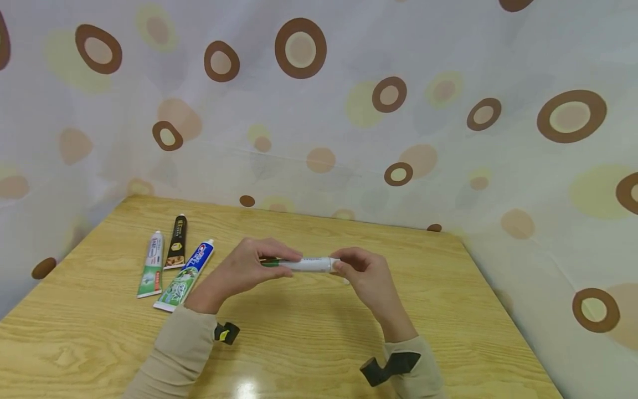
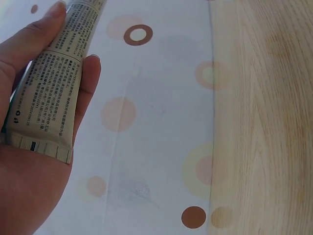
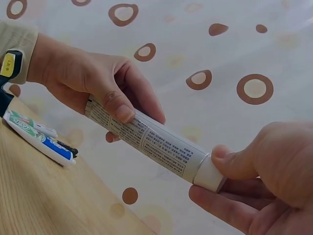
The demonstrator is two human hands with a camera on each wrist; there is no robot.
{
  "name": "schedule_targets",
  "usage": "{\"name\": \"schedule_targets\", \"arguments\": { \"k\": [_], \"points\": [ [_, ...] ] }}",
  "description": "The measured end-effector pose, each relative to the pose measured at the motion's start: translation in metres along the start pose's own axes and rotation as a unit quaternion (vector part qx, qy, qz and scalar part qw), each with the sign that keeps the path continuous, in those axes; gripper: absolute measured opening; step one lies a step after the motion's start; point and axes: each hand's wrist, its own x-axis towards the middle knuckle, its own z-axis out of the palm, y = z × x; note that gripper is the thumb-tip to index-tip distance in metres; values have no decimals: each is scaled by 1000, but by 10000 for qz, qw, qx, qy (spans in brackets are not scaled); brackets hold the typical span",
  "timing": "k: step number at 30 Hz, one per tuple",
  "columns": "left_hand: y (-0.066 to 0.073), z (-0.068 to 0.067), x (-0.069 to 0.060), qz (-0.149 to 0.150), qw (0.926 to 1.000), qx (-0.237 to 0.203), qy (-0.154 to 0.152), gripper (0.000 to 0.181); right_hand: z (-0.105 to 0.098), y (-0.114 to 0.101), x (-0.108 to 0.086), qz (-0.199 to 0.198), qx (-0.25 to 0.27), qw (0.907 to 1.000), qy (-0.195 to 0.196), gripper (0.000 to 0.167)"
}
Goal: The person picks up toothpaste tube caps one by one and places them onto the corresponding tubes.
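Note:
A white and green toothpaste tube (image 1: 311, 265) is held level above the table between both hands. My left hand (image 1: 244, 269) grips its body near the flat crimped end, thumb on one face and fingers on the other. Small print covers the side of the tube (image 2: 49, 88) that shows in the left wrist view. At the other end my right hand (image 1: 369, 277) pinches the white cap (image 3: 209, 174) between thumb and fingers. The cap sits on the tube's end; whether it is tight or loose I cannot tell.
On the left of the wooden table (image 1: 428, 310) lie a white-green toothpaste tube (image 1: 151, 263), a black one (image 1: 176, 241) and a blue-green one (image 1: 186, 274). A small white thing (image 1: 346, 281) shows below my right hand, too small to identify. A patterned cloth (image 1: 319, 122) hangs behind.

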Motion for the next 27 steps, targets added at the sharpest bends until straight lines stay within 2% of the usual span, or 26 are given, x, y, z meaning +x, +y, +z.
{"name": "schedule_targets", "arguments": {
  "k": [7,18,27],
  "points": [
    [-4,0,0,197,9993,309,19,27,4,2,3,116,104,9998,89,18],
    [-9,-2,0,34,9998,156,-78,26,2,9,5,129,192,9997,9,21],
    [-11,-2,-2,109,9988,257,-403,29,-2,16,5,81,52,9997,-233,21]
  ]
}}
